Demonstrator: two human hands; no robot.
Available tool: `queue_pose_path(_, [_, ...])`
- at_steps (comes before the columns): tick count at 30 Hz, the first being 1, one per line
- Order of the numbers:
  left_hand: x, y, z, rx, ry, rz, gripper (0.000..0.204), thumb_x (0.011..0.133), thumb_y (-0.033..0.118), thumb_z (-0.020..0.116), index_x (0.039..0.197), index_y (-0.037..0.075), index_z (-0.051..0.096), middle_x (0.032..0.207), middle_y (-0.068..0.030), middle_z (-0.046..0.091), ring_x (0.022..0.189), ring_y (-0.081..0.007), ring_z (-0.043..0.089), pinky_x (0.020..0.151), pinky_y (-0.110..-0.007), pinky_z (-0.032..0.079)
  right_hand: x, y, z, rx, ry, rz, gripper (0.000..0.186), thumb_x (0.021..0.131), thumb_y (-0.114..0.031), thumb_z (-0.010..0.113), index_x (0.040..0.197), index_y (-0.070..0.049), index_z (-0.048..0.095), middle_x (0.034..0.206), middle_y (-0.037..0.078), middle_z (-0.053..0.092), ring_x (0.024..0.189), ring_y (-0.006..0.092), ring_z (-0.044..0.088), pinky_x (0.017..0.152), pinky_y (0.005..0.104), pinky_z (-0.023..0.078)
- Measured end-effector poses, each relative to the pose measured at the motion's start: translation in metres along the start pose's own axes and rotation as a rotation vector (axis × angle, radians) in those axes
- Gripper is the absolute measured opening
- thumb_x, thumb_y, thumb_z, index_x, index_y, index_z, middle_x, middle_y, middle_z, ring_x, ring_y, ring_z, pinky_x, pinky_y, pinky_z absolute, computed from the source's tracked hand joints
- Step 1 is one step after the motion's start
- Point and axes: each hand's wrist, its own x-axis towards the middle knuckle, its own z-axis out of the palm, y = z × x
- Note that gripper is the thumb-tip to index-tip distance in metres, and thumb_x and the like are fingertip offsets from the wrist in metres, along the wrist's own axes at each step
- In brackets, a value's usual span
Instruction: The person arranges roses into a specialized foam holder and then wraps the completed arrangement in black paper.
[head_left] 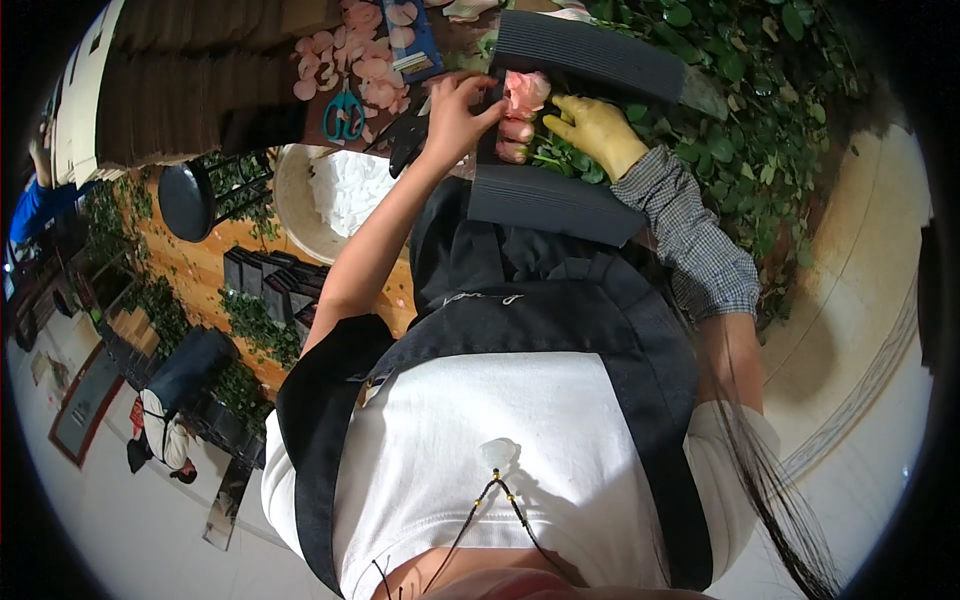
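Several pink roses (525, 92) lie in a row, heads to the left and green stems to the right, in a dark grey corrugated wrap. The wrap's far flap (590, 55) and near flap (555, 205) stand on either side of them. My bare left hand (460, 118) is at the left side of the rose heads, thumb and fingers apart, fingertips by the petals. On the stem side, just right of the blooms, my right hand (597, 135) wears a yellow glove. Its thumb and fingers are spread, and no object shows between them.
Teal-handled scissors (344, 117) and loose pink petals (378, 80) lie left of the wrap, near a blue package (412, 40). Leafy stems (740, 150) pile up at right. Below left are a basket (292, 200) with white pieces, a black stool (187, 200) and dark boxes (275, 280).
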Motion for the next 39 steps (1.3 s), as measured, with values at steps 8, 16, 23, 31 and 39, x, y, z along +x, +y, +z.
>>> queue_pose_path(8, [0.029,-0.017,0.028,0.303,-0.308,-0.007,0.079,0.074,0.056,0.085,0.139,0.018,0.062,0.146,-0.0337,0.044,0.133,-0.0507,0.048,0.107,-0.056,0.045,-0.007,-0.014,-0.016,0.097,0.048,-0.028,0.047,0.100,-0.038,0.062,0.136,-0.009,0.062,0.114,0.019,0.074,0.103,0.0368,0.071,0.091,0.0459,0.057])
queue_pose_path(16, [0.016,-0.026,0.046,0.161,-0.078,-0.011,0.075,0.076,0.054,0.087,0.138,0.016,0.066,0.156,-0.0311,0.037,0.138,-0.0497,0.041,0.113,-0.052,0.037,-0.012,-0.031,-0.005,-0.284,0.233,-0.058,0.034,0.101,-0.034,0.058,0.127,-0.015,0.070,0.097,0.011,0.077,0.084,0.0305,0.074,0.075,0.0445,0.059])
queue_pose_path(23, [0.009,-0.022,0.054,-0.033,-0.079,-0.172,0.067,0.078,0.044,0.084,0.134,0.014,0.064,0.158,-0.0264,0.036,0.134,-0.0471,0.040,0.112,-0.049,0.035,0.003,-0.023,0.004,-0.209,0.164,0.028,0.045,0.101,-0.045,0.058,0.131,-0.014,0.069,0.111,0.011,0.077,0.098,0.0311,0.074,0.086,0.0446,0.058])
queue_pose_path(31, [0.008,-0.010,0.048,0.084,-0.072,-0.124,0.061,0.085,0.041,0.084,0.132,0.008,0.067,0.151,-0.0320,0.042,0.141,-0.0470,0.041,0.112,-0.049,0.041,0.000,-0.035,-0.003,-0.267,0.163,-0.049,0.045,0.098,-0.047,0.062,0.123,-0.010,0.069,0.100,0.011,0.077,0.089,0.0291,0.075,0.076,0.0454,0.058])
queue_pose_path(39, [0.003,-0.018,0.049,0.074,-0.094,-0.208,0.068,0.082,0.039,0.085,0.134,0.001,0.063,0.143,-0.0313,0.049,0.132,-0.0453,0.049,0.110,-0.049,0.042,-0.004,-0.041,-0.006,-0.232,0.108,0.005,0.041,0.095,-0.047,0.066,0.114,-0.011,0.068,0.097,0.012,0.077,0.088,0.0299,0.075,0.075,0.0462,0.058])
